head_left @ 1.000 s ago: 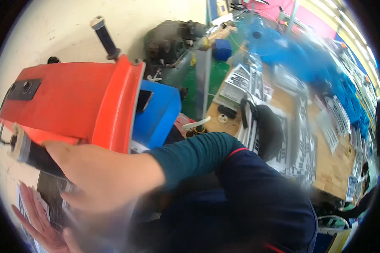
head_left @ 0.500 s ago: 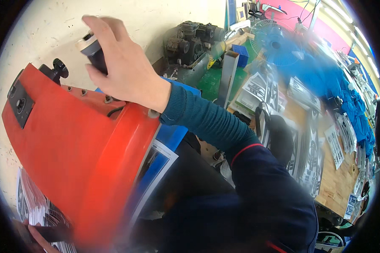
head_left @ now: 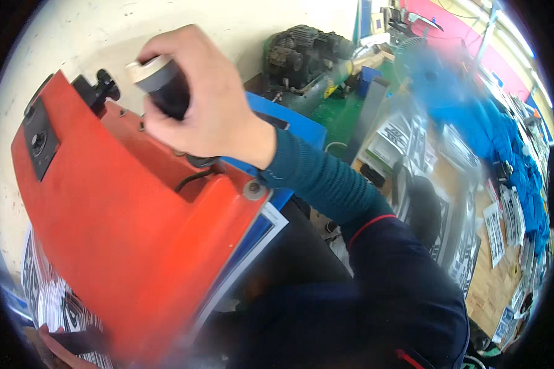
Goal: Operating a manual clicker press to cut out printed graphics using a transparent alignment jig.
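Note:
My right hand [head_left: 209, 101] is raised above a red machine housing [head_left: 129, 203], its fingers wrapped round a black cylindrical handle [head_left: 171, 92] with a cream-coloured end cap. The hand hides the lower part of that handle. A black plate [head_left: 40, 144] and a black knob [head_left: 108, 85] are fixed at the housing's far left end. Low at the left edge, only part of my left hand [head_left: 64, 352] shows, with a finger stretched out beside a thick stack of printed sheets [head_left: 58, 301]. The housing and a dark strip hide the rest of it.
Under the housing's right side lie a blue board [head_left: 295, 126] and a white-bordered sheet [head_left: 277, 215]. A dark motor or compressor [head_left: 301, 55] stands by the wall. On the right, a wooden table [head_left: 486, 292] carries printed sheets, blue cloth [head_left: 517, 154] and a blurred fan [head_left: 434, 74].
The fingers of my right hand have closed more fully round the black handle. The view has shifted, so the housing and right arm sit farther right; my left hand stays by the stack.

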{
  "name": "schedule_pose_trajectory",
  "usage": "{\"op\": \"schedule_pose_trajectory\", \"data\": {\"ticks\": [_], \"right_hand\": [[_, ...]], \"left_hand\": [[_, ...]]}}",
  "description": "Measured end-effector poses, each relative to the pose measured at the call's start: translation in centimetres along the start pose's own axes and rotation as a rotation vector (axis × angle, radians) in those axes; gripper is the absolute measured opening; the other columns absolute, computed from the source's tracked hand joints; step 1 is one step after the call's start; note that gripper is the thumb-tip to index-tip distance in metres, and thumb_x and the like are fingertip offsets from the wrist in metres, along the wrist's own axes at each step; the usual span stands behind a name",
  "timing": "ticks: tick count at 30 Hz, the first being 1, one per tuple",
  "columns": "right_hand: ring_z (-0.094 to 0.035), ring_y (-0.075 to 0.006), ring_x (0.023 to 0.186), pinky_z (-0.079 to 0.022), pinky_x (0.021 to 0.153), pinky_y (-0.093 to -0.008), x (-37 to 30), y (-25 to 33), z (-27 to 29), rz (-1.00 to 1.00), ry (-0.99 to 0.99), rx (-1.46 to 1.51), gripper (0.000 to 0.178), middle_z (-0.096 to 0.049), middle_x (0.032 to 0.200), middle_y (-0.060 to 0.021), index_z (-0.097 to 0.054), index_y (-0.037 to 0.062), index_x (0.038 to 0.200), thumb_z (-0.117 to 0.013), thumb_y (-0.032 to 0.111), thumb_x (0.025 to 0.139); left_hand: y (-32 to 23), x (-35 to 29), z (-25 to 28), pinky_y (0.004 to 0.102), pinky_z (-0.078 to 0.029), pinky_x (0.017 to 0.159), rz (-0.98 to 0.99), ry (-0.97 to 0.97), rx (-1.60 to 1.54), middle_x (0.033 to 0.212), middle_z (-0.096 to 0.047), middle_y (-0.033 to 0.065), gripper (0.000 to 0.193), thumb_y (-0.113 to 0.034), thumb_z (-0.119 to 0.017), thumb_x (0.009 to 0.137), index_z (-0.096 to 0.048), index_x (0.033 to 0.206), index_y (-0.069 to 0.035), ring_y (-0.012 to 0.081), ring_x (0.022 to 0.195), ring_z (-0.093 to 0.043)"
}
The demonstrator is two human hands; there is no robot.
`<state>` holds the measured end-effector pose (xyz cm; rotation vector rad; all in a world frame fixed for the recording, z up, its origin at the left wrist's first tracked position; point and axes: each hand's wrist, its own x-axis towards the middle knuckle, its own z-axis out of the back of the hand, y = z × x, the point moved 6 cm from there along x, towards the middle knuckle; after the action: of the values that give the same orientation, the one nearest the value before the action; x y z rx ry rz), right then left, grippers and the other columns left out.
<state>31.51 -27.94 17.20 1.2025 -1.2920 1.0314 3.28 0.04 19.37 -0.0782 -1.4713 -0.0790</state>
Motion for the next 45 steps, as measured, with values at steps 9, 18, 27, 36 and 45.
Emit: {"op": "schedule_pose_trajectory", "data": {"ticks": [9,18,27,36,45], "right_hand": [[-0.057,-0.0298,0.078,-0.049,0.067,-0.0366,-0.5,-0.4,-0.3,-0.083,0.053,0.156,0.041,-0.052,0.095,-0.0115,-0.054,0.0102,0.104,-0.068,0.002,0.066],[-0.06,-0.0193,0.079,-0.05,0.062,-0.0277,0.0,-1.3,0.2,-0.013,0.095,0.088,0.055,-0.054,0.104,-0.0091,-0.051,0.0068,0.123,-0.068,0.005,0.071],[-0.053,-0.0172,0.065,-0.043,0.058,-0.0302,0.7,-6.8,1.9,-0.178,0.232,-0.151,0.064,-0.057,0.102,-0.0108,-0.04,0.0037,0.134,-0.07,0.014,0.077],[-0.046,-0.0342,0.123,-0.039,0.101,-0.0446,1.0,-9.5,4.3,0.077,0.256,-0.672,0.066,-0.044,0.137,-0.0216,-0.042,0.0024,0.136,-0.065,0.039,0.085],[-0.061,-0.0247,0.1,-0.044,0.093,-0.0329,-0.8,-0.7,1.1,-0.805,0.433,0.981,0.074,-0.062,0.113,-0.0194,-0.043,-0.0076,0.131,-0.02,0.055,0.099]], "left_hand": [[5.1,-3.5,2.6,0.0481,-0.042,0.102,0.483,0.184,0.365,0.145,-0.039,0.0225,0.068,-0.052,-0.045,0.094,-0.041,0.14,-0.001,0.0347,0.125,-0.049],[-2.7,-3.0,-0.7,0.0382,-0.046,0.079,0.204,-0.038,-0.205,0.118,-0.05,0.0214,0.073,-0.046,-0.059,0.084,-0.035,0.137,-0.002,0.028,0.098,-0.055],[0.8,-9.4,-4.0,0.0528,-0.03,0.109,0.485,0.223,-0.278,0.145,-0.031,0.0323,0.109,-0.082,-0.041,0.076,-0.013,0.151,-0.007,0.0434,0.133,-0.036],[-0.7,-13.1,-7.0,0.0431,-0.017,0.114,0.68,0.873,-0.455,0.155,-0.015,0.0251,0.116,-0.038,-0.085,0.059,-0.023,0.148,0.002,0.0349,0.142,-0.024],[0.5,-14.6,-6.1,0.0399,-0.02,0.113,0.725,0.849,-0.445,0.148,-0.032,0.0297,0.129,-0.008,-0.082,0.055,0.003,0.151,-0.003,0.0344,0.138,-0.034]]}}
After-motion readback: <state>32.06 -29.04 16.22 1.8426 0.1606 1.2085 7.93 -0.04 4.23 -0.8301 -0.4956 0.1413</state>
